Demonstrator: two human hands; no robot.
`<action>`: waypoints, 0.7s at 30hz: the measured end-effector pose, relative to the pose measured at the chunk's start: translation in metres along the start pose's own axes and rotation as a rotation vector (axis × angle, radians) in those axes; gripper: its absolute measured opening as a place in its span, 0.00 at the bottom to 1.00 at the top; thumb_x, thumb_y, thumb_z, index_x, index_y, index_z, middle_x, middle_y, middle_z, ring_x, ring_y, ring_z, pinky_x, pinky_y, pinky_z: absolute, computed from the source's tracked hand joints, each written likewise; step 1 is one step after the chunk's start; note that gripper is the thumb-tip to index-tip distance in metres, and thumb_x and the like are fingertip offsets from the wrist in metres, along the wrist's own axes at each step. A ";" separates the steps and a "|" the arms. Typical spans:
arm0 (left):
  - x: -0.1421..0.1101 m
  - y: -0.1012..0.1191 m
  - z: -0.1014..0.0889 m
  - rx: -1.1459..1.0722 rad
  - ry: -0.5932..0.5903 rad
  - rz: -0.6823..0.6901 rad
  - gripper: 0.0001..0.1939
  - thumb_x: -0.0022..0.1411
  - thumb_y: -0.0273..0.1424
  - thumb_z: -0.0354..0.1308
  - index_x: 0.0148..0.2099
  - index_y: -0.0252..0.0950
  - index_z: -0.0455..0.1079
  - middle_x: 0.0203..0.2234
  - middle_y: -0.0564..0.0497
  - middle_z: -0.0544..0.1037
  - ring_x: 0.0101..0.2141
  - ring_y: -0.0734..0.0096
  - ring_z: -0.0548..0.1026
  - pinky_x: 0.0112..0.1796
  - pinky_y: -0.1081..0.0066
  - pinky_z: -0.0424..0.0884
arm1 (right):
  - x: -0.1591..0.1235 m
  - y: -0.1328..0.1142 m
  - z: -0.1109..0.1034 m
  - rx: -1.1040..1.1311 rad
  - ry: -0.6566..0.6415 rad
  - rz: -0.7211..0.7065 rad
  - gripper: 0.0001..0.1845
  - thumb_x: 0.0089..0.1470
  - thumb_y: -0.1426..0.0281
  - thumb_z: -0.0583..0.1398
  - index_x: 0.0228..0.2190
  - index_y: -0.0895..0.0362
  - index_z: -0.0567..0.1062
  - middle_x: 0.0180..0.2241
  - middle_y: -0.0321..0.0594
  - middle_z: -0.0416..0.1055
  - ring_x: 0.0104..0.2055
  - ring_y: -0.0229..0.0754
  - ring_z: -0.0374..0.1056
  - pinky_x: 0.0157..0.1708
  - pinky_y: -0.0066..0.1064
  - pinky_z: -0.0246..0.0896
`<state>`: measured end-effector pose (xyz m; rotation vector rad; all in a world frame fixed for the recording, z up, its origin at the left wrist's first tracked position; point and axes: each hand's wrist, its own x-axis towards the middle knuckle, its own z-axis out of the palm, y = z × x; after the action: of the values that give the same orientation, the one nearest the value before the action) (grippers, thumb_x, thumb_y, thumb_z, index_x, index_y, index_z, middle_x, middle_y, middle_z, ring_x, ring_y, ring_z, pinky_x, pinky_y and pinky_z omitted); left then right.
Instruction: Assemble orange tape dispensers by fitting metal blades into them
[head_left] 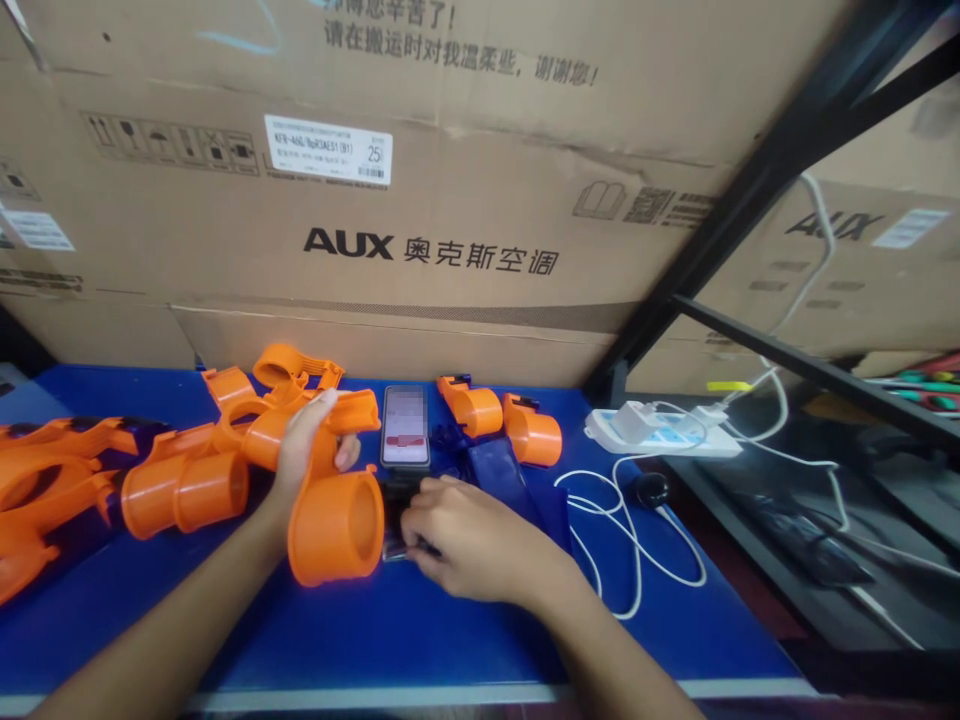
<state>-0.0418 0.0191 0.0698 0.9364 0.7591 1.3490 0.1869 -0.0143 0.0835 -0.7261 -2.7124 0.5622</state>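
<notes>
My left hand (307,445) is wrapped round an orange plastic part (334,510) with a wide round cup at its lower end, held just above the blue table (360,630). To its right, my right hand (469,535) is curled over a small dark piece (395,548) lying on the table beside the cup. A phone (406,425) lies face up just behind both hands, its screen lit.
A pile of similar orange parts (180,470) fills the left of the table; two more (502,415) sit behind the phone's right. Dark blue pieces (499,475), a white cable (637,540), a power strip (660,430), big cardboard boxes (375,200) behind, a black metal frame (750,200) right.
</notes>
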 end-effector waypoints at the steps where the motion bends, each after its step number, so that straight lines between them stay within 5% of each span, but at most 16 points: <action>1: 0.000 -0.001 0.002 0.007 0.015 -0.011 0.21 0.64 0.51 0.58 0.35 0.37 0.69 0.11 0.56 0.64 0.14 0.72 0.63 0.18 0.74 0.57 | 0.000 0.001 0.001 -0.009 0.014 0.004 0.09 0.50 0.77 0.64 0.23 0.52 0.73 0.25 0.36 0.72 0.30 0.42 0.65 0.36 0.39 0.64; 6: -0.005 -0.006 0.014 0.056 0.119 0.022 0.23 0.64 0.52 0.59 0.36 0.36 0.71 0.11 0.56 0.64 0.14 0.75 0.62 0.18 0.75 0.57 | -0.003 0.004 -0.013 0.029 0.121 0.056 0.08 0.57 0.69 0.65 0.26 0.52 0.75 0.25 0.36 0.72 0.31 0.43 0.68 0.35 0.38 0.64; 10: -0.007 -0.015 0.020 0.113 0.196 0.050 0.27 0.62 0.58 0.58 0.34 0.36 0.70 0.13 0.54 0.69 0.15 0.73 0.65 0.20 0.73 0.62 | -0.005 -0.005 -0.024 0.157 0.233 0.110 0.08 0.65 0.64 0.61 0.43 0.52 0.77 0.35 0.37 0.74 0.36 0.42 0.70 0.39 0.37 0.67; 15: -0.005 -0.023 0.022 0.085 0.254 0.108 0.29 0.63 0.60 0.56 0.30 0.38 0.67 0.16 0.53 0.72 0.17 0.72 0.69 0.22 0.72 0.65 | -0.002 -0.012 -0.016 0.270 0.310 0.092 0.37 0.49 0.55 0.73 0.55 0.51 0.69 0.51 0.44 0.72 0.47 0.48 0.71 0.47 0.41 0.69; 21: -0.003 -0.025 0.026 -0.018 0.254 0.114 0.30 0.62 0.62 0.55 0.36 0.37 0.73 0.18 0.53 0.74 0.20 0.70 0.71 0.24 0.70 0.69 | 0.003 -0.014 0.003 0.301 0.414 0.101 0.38 0.51 0.59 0.73 0.58 0.51 0.65 0.59 0.49 0.68 0.59 0.55 0.68 0.58 0.49 0.65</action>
<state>-0.0081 0.0140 0.0589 0.8124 0.8944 1.5921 0.1776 -0.0249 0.0876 -0.7985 -2.1627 0.7320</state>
